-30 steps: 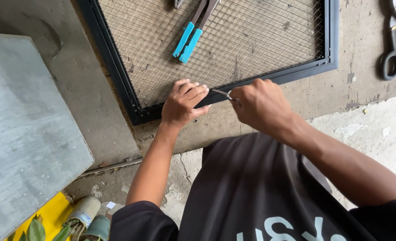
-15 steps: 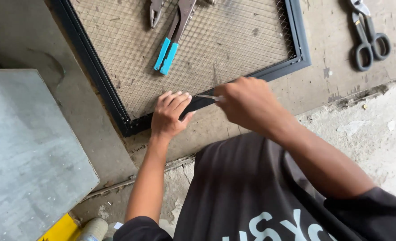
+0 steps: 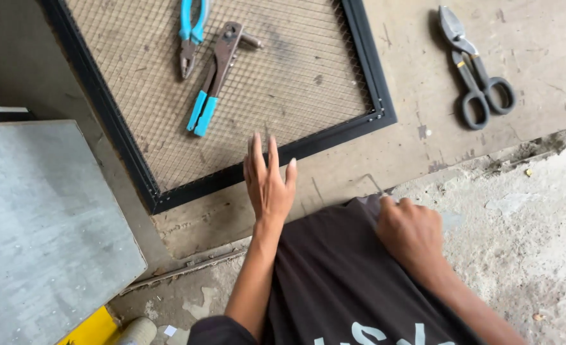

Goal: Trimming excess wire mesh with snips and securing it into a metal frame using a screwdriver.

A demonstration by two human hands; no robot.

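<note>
Head view, looking down: your right hand point(image 3: 410, 233) sits closest, curled into a fist on your dark shirt point(image 3: 340, 281), pinching what looks like a thin wire point(image 3: 373, 184) that pokes up past the knuckles. Your left hand point(image 3: 268, 185) is spread flat, fingers apart, holding nothing, fingertips just at the near bar of the black frame point(image 3: 264, 165). Beyond that bar stretches the wire mesh point(image 3: 295, 83), with a blue-handled rivet tool point(image 3: 216, 76) and blue pliers point(image 3: 191, 32) lying on it. Far right, tin snips point(image 3: 474, 70) rest on the concrete floor point(image 3: 417, 38), well apart from both hands. Watch that wire end: it's fine and stiff, so it could slip from your pinch, and cut mesh ends along the bar could scratch your bare fingertips.
</note>
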